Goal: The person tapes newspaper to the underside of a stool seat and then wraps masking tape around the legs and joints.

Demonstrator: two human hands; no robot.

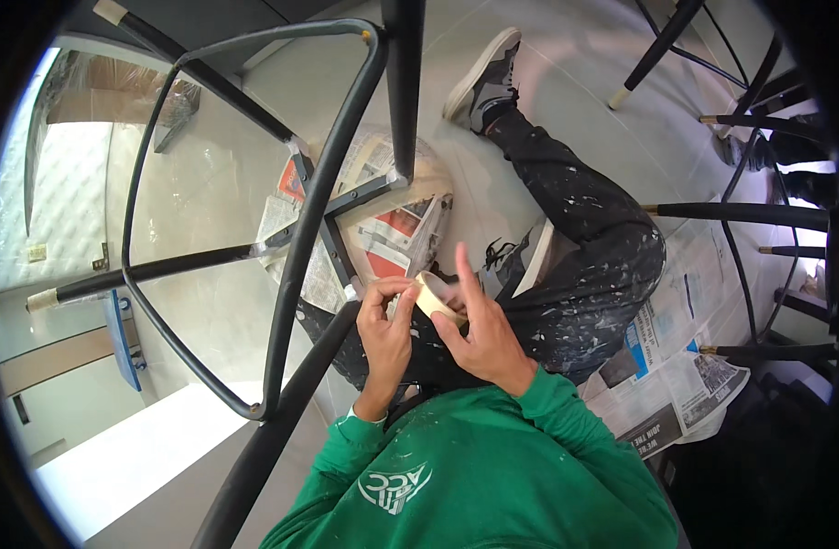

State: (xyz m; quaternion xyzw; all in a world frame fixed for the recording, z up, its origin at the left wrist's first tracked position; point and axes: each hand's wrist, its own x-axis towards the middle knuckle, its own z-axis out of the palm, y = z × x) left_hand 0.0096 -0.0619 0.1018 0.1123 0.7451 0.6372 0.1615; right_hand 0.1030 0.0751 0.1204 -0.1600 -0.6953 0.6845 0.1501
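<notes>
A cream roll of masking tape is in front of my chest, between my two hands. My right hand holds the roll, its thumb on the near edge, the index finger stretched up and other fingers partly hidden in the ring. At the roll's left side, the thumb and fingers of my left hand are pinched together on the tape. Just beyond stands an upturned stool with black legs and a bent black foot ring. Newspaper covers its seat, which lies on the floor.
My paint-spattered legs are bent around the stool's right side. Newspaper sheets lie at the right. More black stool legs stick in from the right edge. A plastic-wrapped object is at the far left, above a blue-edged piece.
</notes>
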